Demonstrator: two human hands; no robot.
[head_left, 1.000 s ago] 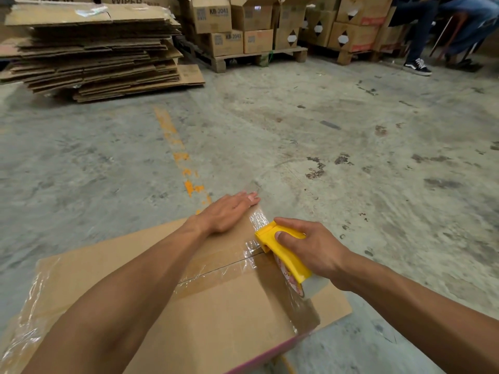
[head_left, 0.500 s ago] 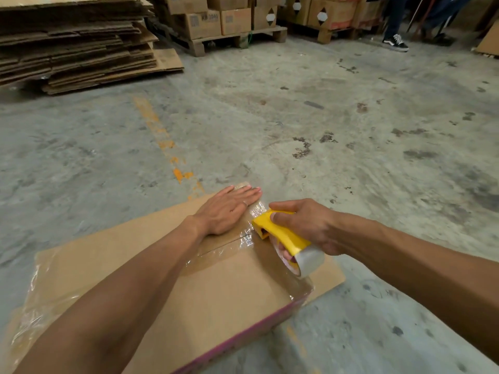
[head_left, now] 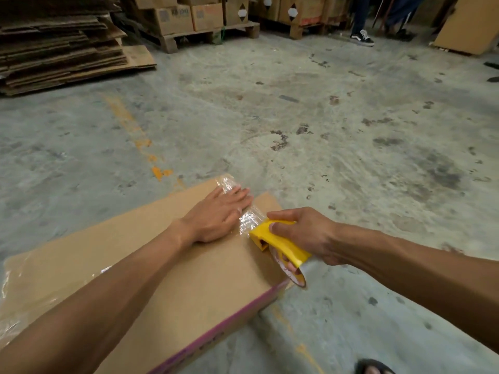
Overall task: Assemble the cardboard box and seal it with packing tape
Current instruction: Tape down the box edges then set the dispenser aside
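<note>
A brown cardboard box point(head_left: 205, 287) with a pink-printed side lies on the concrete floor in front of me. My left hand point(head_left: 218, 215) rests flat on its top near the far edge, fingers spread over a strip of clear packing tape point(head_left: 247, 218). My right hand point(head_left: 305, 233) grips a yellow tape dispenser point(head_left: 275, 240) just right of the left hand, at the box's far right corner. The tape roll point(head_left: 293, 273) hangs under the dispenser. More clear tape wrinkles over the box's left edge point(head_left: 8, 287).
A stack of flattened cardboard point(head_left: 59, 41) lies at the far left. Pallets with filled cartons point(head_left: 194, 17) line the back. A person's leg and black shoe point(head_left: 363, 37) stand at the far right, beside a leaning cardboard sheet point(head_left: 469, 25). My sandalled foot point(head_left: 374, 368) shows at bottom right.
The dispenser has moved along the box top toward the far edge, closer to my left hand. The left hand shifted slightly forward over the tape. The camera tilted down.
</note>
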